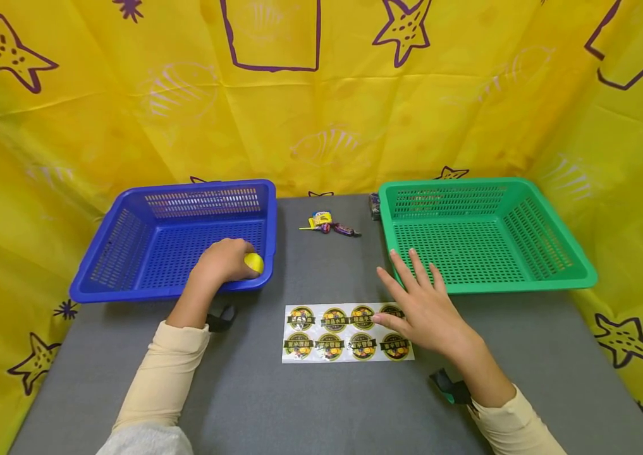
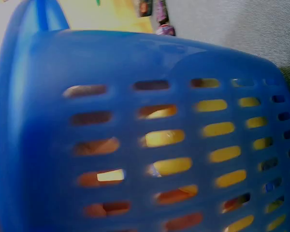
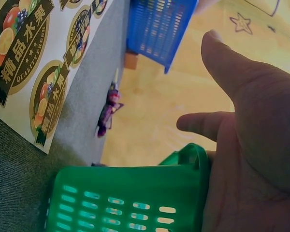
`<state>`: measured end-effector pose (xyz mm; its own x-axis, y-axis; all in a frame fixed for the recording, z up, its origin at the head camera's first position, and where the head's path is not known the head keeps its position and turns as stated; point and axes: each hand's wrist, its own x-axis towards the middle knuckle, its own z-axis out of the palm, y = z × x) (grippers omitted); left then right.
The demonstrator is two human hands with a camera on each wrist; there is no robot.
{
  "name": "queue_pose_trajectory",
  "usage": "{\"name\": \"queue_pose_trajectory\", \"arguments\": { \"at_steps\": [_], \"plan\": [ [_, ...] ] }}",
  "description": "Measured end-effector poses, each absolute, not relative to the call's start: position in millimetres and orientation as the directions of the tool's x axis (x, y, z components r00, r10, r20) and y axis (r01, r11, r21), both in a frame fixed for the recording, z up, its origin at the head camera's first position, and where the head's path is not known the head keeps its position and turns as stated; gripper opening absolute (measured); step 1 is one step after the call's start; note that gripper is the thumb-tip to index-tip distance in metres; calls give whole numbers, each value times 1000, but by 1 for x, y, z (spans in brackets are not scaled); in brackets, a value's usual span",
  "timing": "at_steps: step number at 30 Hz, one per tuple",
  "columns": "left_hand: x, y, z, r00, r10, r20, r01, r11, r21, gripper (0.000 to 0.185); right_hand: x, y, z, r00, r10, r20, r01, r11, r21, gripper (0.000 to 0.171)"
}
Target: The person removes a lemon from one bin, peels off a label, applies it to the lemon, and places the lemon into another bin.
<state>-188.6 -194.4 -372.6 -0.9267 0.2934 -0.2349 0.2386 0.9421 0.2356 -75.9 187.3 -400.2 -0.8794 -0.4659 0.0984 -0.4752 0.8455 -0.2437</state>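
Observation:
My left hand reaches over the front right corner of the blue basket, fingers curled round a smooth yellow rounded thing, perhaps a lemon. Most of that thing is hidden by the hand, and patches of yellow show through the slots of the basket wall in the left wrist view. With fingers spread, my right hand hovers by the front left corner of the green basket and holds nothing. Its thumb overlaps the right end of a sheet of round fruit stickers.
Between the baskets, towards the back, lie a lollipop, a yellow-wrapped sweet and a dark-wrapped candy. Another dark packet sits against the green basket's left side. A yellow patterned cloth hangs behind the grey table.

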Motion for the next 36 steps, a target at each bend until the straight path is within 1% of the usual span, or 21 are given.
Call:
{"name": "queue_pose_trajectory", "arguments": {
  "at_steps": [4, 9, 18, 23, 27, 30, 36],
  "plan": [
    [-181, -199, -370, -941, 285, -182, 222, 927, 304, 54, -76, 187, -401, -880, -464, 102, -475, 847, -240, 85],
    [-170, -203, -367, -956, 279, -90, 225, 895, 385, 63, -76, 187, -402, -879, -464, 109, -477, 847, -236, 85],
    [-155, -204, -356, -975, 216, 48, 207, 810, 549, 67, -76, 187, -402, -878, -465, 114, -479, 847, -230, 84],
    [-154, -198, -352, -969, 218, 116, 237, 690, 684, 65, -77, 187, -403, -877, -466, 119, -481, 848, -223, 84],
    [-152, -186, -351, -965, 233, 120, 238, 586, 774, 63, -77, 187, -404, -877, -465, 120, -481, 849, -221, 84],
    [-148, -169, -350, -960, 262, 95, 229, 548, 805, 63, -77, 187, -404, -877, -466, 121, -481, 849, -220, 84],
    [-137, -126, -362, -935, 354, 22, 229, 553, 801, 62, -78, 188, -404, -875, -470, 121, -485, 848, -214, 83]
  ]
}}
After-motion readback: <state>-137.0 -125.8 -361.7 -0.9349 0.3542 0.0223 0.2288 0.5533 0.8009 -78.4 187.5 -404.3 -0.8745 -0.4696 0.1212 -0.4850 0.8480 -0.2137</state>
